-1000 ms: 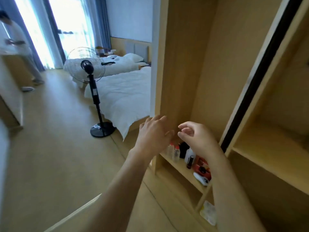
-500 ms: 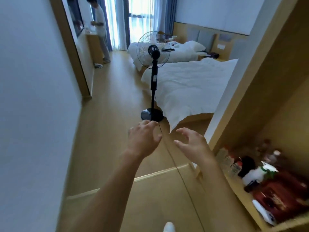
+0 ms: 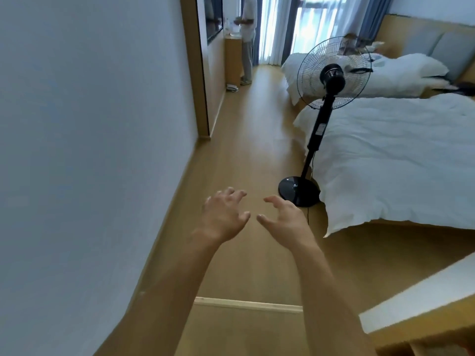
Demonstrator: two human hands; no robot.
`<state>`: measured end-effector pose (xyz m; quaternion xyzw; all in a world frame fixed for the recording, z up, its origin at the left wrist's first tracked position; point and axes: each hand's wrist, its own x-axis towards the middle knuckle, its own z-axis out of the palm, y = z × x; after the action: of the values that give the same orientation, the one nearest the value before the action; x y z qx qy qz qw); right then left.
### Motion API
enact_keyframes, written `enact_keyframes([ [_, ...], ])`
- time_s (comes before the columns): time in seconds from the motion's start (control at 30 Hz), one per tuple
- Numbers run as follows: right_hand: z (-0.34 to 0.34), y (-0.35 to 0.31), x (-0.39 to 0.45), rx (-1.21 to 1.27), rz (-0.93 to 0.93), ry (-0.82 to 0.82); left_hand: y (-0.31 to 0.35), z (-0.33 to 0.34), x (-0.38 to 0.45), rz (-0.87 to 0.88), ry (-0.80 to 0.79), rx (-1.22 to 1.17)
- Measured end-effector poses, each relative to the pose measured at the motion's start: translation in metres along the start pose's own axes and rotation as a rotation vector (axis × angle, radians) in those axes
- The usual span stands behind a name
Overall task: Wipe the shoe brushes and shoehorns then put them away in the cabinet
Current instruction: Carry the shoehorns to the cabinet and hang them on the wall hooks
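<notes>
Swung away from the open light-wood cabinet since half a second ago, the head view now faces down a hallway toward the bedroom; the shelf of bottles that sat at lower right is gone, and only a pale wooden cabinet edge (image 3: pixel 421 304) cuts into the bottom right corner.

Both hands hover over the tan wood-look floor (image 3: pixel 252 155), close together but apart. The bare left hand (image 3: pixel 223 217) has loosely curled, spread fingers and holds nothing; the bare right hand (image 3: pixel 285 222) is likewise slack and empty, palm turned inward.

No shoe brush or shoehorn shows anywhere, so I cannot tell which way they lie from the hands, their long axis, or which hand is nearer. Judging by the cabinet behind and to the right, they may lie ahead.

A black pedestal fan (image 3: pixel 326 104) stands beside the white-quilted bed (image 3: pixel 401 160). A person's figure (image 3: pixel 248 39) far down the hall is cut off at the top.
</notes>
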<state>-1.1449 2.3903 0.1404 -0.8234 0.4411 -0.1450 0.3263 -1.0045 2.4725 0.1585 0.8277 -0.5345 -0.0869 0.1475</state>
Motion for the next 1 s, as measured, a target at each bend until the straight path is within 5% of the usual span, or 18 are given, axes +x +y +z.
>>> enact_keyframes([
  [0.33, 0.014, 0.012, 0.175, 0.005, -0.025, -0.062, -0.045, 0.007, 0.148, -0.124, 0.020, -0.085],
  [1.0, 0.043, -0.067, 0.563, -0.054, 0.118, -0.069, -0.178, -0.037, 0.567, 0.081, -0.098, -0.116],
])
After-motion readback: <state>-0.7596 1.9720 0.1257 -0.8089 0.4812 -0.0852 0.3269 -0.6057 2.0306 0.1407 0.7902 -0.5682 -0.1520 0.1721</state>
